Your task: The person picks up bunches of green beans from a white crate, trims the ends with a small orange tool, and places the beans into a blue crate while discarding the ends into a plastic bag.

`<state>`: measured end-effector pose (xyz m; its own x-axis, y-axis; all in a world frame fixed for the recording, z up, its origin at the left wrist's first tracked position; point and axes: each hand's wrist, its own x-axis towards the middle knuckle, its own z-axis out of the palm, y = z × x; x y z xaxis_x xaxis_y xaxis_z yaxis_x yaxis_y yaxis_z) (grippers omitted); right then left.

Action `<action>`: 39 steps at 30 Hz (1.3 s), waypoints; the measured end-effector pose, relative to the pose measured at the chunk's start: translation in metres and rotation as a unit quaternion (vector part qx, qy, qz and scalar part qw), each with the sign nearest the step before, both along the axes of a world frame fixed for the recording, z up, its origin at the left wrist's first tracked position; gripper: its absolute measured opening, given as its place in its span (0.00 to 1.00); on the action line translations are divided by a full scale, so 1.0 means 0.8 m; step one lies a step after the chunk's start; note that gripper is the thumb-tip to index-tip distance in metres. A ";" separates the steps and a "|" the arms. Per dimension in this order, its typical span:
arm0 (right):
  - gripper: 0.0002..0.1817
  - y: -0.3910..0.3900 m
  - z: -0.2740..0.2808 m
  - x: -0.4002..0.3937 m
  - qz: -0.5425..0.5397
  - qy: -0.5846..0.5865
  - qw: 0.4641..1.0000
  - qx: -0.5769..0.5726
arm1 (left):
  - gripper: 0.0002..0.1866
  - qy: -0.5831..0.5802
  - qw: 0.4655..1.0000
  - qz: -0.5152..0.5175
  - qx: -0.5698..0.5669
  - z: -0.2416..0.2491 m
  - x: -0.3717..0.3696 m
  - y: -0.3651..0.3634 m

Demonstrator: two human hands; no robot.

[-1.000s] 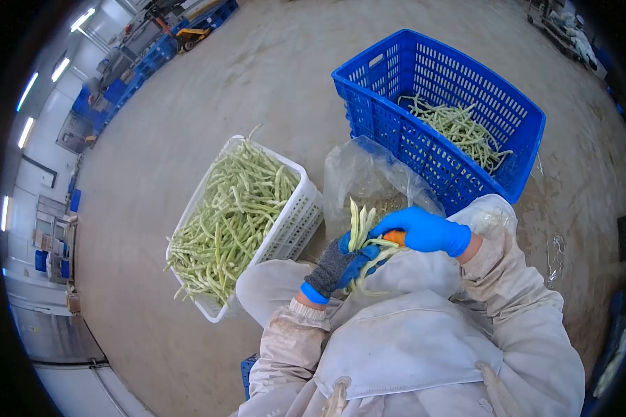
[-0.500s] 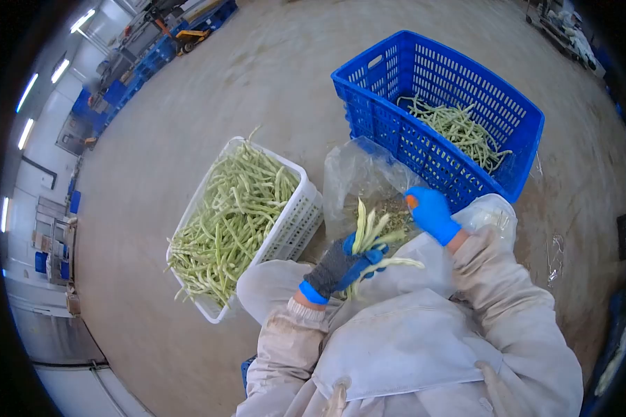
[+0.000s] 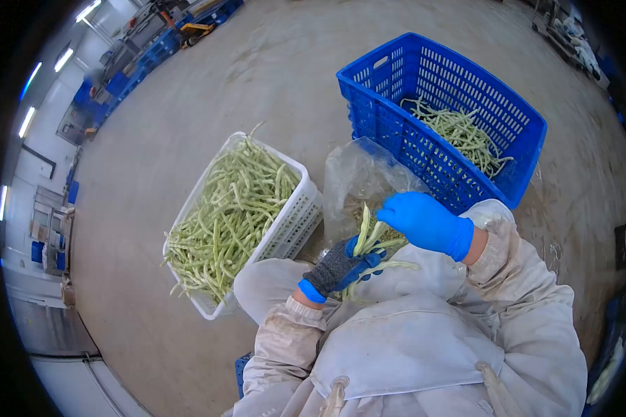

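My left hand [image 3: 346,265], in a grey and blue coated glove, is closed around a small bunch of pale green beans [image 3: 364,240] above my lap. Some ends point up towards the right, and others stick out sideways below. My right hand [image 3: 430,222], in a blue glove with its back to me, is at the upper tips of that bunch. Its fingers are bent together on a bean's end; the fingertips are partly hidden. Behind both hands lies a clear plastic bag [image 3: 355,170] with small green and brown scraps in it.
A white crate [image 3: 293,224] heaped with green beans [image 3: 229,208] stands on the floor at left. A blue slotted crate [image 3: 389,132] with fewer beans [image 3: 462,135] stands at upper right, close to my right hand. Pallets and a yellow pallet jack [image 3: 196,32] are far off at upper left.
My right hand has come left from beside the bag to the tips of the held beans, turning its back to me. My left hand keeps its grip, almost in place.
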<state>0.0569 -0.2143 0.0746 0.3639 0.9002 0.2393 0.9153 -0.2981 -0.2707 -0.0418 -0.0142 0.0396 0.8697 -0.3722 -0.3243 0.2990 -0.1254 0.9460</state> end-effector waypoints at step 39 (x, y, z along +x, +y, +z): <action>0.16 0.019 -0.049 -0.007 -0.114 0.447 0.846 0.267 | 0.20 0.033 0.933 0.258 -0.249 -0.014 0.032 0.008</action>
